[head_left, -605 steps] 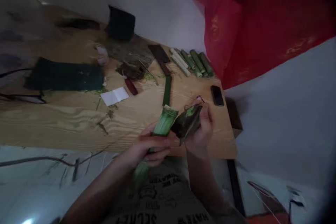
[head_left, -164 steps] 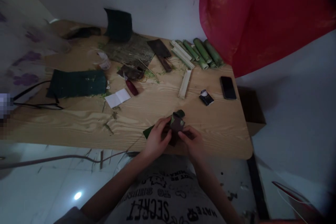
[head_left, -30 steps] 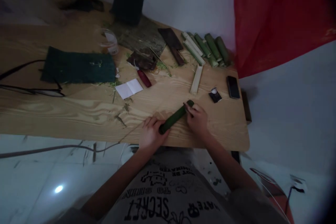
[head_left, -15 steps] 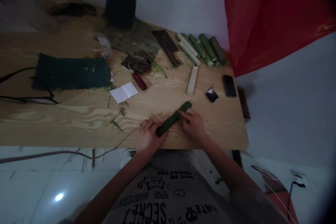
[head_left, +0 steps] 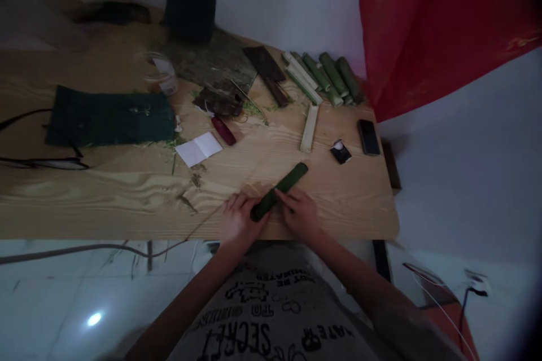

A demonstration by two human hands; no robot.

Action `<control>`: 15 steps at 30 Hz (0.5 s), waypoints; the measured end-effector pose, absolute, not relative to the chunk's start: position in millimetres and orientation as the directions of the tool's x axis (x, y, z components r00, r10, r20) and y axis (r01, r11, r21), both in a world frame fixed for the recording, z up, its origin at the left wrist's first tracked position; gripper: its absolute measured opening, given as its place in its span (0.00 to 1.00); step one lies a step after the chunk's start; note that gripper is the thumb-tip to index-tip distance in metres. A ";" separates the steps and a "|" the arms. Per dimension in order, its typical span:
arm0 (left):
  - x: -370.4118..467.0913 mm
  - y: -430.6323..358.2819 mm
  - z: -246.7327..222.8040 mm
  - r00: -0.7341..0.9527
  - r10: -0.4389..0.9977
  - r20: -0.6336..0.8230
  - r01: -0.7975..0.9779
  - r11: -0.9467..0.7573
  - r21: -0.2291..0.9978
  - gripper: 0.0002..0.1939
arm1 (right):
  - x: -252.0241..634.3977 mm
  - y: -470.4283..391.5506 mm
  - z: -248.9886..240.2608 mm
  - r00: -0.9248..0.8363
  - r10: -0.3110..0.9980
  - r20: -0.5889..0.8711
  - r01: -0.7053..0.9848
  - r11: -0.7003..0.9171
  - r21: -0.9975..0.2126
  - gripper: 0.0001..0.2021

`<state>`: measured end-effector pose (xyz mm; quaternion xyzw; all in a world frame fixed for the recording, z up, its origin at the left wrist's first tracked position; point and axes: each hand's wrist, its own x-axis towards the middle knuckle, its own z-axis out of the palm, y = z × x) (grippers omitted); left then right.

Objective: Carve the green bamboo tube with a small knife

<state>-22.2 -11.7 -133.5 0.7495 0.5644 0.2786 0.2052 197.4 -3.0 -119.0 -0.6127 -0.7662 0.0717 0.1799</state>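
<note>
One dark green bamboo piece (head_left: 279,191) lay on the wooden surface (head_left: 105,192) near its front edge, long axis running from near-left to far-right. It looked stiff, light and smooth, likely to roll, so best pinned at both ends. Left hand (head_left: 237,221) pressed its near end, grip loosely curled around it; right hand (head_left: 300,214) rested fingers flat against its middle, grip open. Beyond lay a pale split strip (head_left: 309,128), a phone (head_left: 367,136) and a cleaver (head_left: 268,72)

Bamboo piece (head_left: 279,192) lies on table (head_left: 105,197), between both hands.
</note>
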 end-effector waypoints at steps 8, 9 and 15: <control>-22.4 -12.9 -132.9 0.207 0.960 0.189 0.727 -0.280 0.626 0.11 | 206.5 2.9 -119.7 -0.099 0.989 0.112 0.986 0.112 -0.123 0.20; -22.3 -12.9 -133.2 0.208 0.959 0.190 0.726 -0.282 0.628 0.11 | 206.0 2.0 -120.3 -0.159 0.985 0.064 0.980 0.165 -0.113 0.21; -22.2 -13.1 -135.0 0.211 0.960 0.185 0.715 -0.281 0.640 0.12 | 208.5 2.2 -123.9 -0.027 0.998 0.057 0.992 0.034 -0.124 0.22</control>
